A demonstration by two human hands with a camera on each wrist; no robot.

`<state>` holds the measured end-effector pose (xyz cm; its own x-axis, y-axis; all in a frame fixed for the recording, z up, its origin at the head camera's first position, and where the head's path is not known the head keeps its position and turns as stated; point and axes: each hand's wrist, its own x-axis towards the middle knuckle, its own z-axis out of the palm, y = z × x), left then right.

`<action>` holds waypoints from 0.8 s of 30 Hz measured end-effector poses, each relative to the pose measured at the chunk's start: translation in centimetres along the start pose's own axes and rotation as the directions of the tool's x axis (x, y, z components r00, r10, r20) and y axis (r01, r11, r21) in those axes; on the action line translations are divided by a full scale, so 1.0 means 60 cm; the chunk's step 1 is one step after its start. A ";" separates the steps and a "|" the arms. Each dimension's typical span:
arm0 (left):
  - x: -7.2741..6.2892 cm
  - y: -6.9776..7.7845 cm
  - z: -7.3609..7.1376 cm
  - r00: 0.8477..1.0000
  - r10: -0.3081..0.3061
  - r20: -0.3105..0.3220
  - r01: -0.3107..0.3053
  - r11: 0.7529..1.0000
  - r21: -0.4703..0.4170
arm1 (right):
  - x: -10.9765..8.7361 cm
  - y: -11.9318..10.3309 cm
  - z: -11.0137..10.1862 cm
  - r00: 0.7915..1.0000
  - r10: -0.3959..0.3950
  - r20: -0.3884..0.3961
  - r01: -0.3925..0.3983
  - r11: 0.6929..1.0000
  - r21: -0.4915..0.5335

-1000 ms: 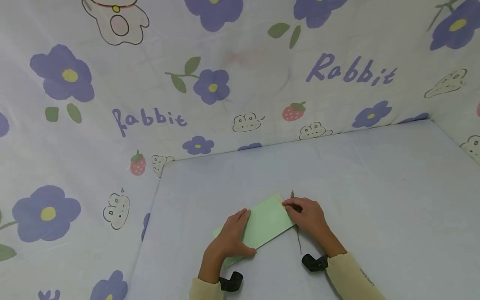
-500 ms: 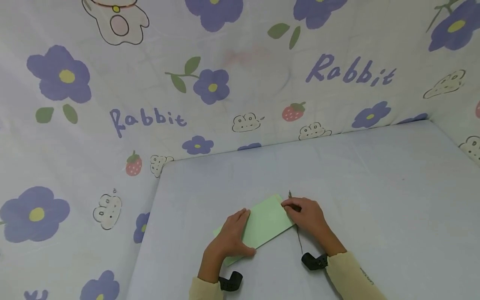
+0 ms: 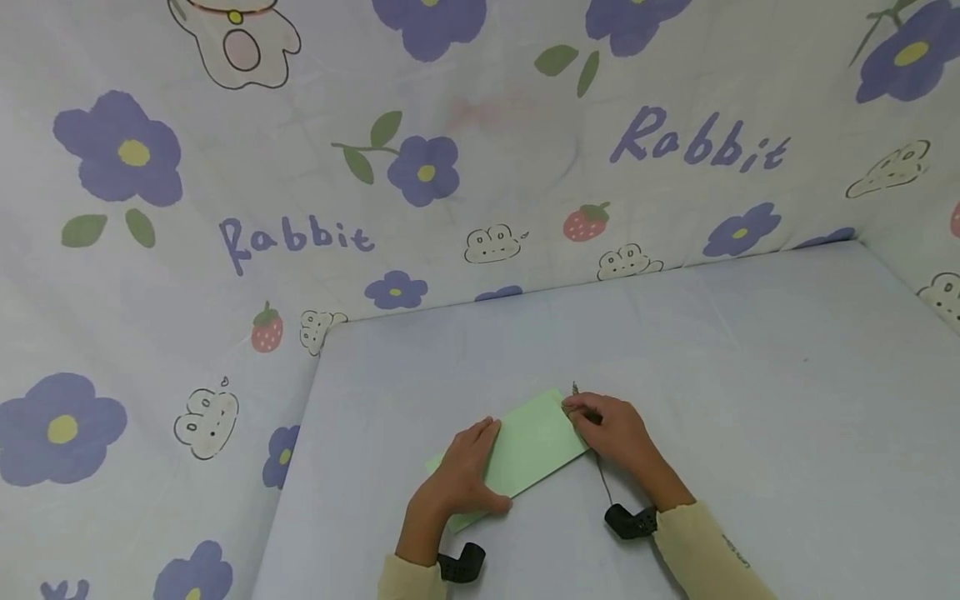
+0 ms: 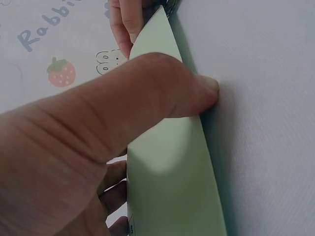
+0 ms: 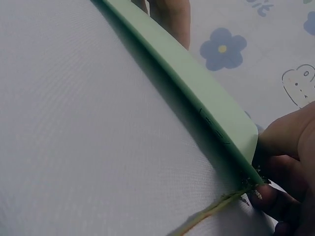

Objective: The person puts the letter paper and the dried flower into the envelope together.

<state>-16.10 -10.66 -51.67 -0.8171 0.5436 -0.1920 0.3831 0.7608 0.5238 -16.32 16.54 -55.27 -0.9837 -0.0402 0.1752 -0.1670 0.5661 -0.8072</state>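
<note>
A light green folded card or booklet (image 3: 536, 442) lies slanted on the table in the head view. Across its left part my left hand (image 3: 465, 475) rests, pressing it with a straight thumb near the front edge and fingers at the far edge. My right hand (image 3: 611, 425) is at the right end, pinching a thin dried plant sprig (image 3: 603, 477) beside the card's corner. In the right wrist view the sprig's stem (image 5: 211, 211) trails over the table, and its leafy part touches the card's corner. Part of the sprig is hidden by the right hand.
The table (image 3: 712, 358) has a pale, plain cover. Behind and to the left rises a cloth (image 3: 300, 150) printed with flowers, strawberries and "Rabbit" lettering. Black wrist devices (image 3: 462, 563) sit below both hands, at the beige sleeves (image 3: 708, 550).
The sprig's tip has shifted slightly left toward the card, and its lower stem has swung right. Less of the beige strip at the card's right end shows. The left hand has stayed still.
</note>
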 end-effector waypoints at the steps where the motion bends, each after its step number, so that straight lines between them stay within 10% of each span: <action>1: 0.000 0.000 0.000 1.000 0.002 0.000 -0.002 1.000 0.000 | 0.000 0.000 0.000 1.000 -0.004 -0.003 0.004 1.000 0.001; 20: 0.002 -0.001 0.001 1.000 0.002 -0.012 -0.002 1.000 0.005 | -0.008 0.005 -0.016 0.985 -0.154 -0.084 0.146 0.985 -0.089; 24: 0.002 -0.002 0.002 1.000 -0.002 -0.015 0.002 1.000 -0.002 | -0.008 0.000 -0.031 0.995 -0.081 -0.063 0.075 0.993 -0.089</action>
<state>-16.17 -10.63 -51.85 -0.8246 0.5362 -0.1804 0.3801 0.7612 0.5254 -15.74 18.11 -54.32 -0.9608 -0.0338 0.2752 -0.2338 0.6325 -0.7384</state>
